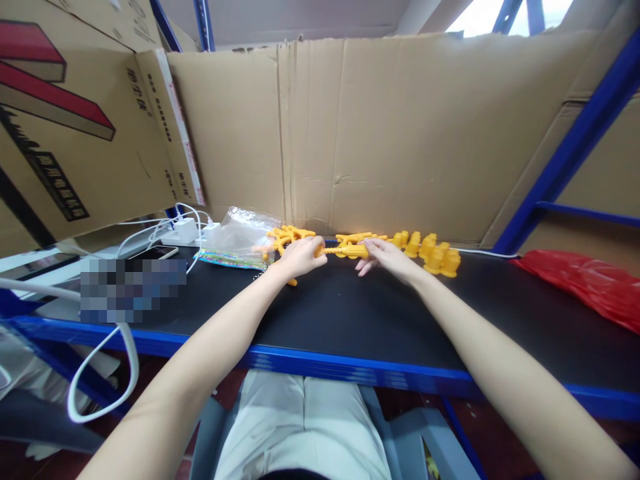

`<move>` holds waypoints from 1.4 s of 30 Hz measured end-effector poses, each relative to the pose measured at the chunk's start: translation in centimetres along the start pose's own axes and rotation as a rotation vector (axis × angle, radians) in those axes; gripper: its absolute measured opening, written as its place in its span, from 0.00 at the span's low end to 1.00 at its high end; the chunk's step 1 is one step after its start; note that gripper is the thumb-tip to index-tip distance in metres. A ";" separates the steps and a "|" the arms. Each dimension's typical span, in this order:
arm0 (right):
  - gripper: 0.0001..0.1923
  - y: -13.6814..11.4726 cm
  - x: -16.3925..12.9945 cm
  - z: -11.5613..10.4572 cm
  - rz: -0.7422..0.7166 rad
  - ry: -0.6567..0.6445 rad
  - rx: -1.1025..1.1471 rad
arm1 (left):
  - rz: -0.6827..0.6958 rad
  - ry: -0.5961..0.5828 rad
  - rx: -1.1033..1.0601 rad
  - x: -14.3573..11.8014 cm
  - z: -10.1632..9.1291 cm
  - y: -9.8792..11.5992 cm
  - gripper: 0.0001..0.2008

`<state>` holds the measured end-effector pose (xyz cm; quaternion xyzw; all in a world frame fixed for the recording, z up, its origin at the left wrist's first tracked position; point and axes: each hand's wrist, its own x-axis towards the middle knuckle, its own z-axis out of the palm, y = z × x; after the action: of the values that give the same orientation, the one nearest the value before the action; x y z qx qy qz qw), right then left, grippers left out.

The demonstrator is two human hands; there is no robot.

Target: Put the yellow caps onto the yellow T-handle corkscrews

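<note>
Head view: yellow plastic rod (345, 251) is pinched at both ends by left hand (299, 257) and right hand (385, 259), over black tabletop (350, 313), yellow parts (433, 252) just beside.

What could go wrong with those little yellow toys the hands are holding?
The long yellow plastic piece gripped between the left hand and right hand might snap if bent. The small yellow plastic pieces standing close by the right hand could get knocked over. The loose white cable might snag an arm.
</note>
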<state>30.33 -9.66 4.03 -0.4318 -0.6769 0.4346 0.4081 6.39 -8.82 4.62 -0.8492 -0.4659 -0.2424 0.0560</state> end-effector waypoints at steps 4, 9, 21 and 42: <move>0.23 0.3 -0.2 -0.5 -0.040 -0.107 0.044 | -0.039 -0.002 -0.002 0.0 -0.1 -0.1 0.13; 0.23 -0.2 -0.4 0.0 0.010 -0.043 0.012 | -0.003 0.041 0.001 -0.1 -0.2 0.1 0.14; 0.26 -0.5 -0.4 -0.3 0.025 -0.073 -0.001 | -0.037 0.042 0.006 0.0 -0.4 0.2 0.13; 0.31 -0.1 -0.1 -1.0 -0.081 -0.016 -0.140 | -0.025 0.094 -0.029 0.1 -0.2 -0.1 0.13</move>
<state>31.23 -9.51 4.36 -0.4280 -0.7259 0.3725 0.3887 6.27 -8.73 4.81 -0.8316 -0.4697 -0.2897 0.0624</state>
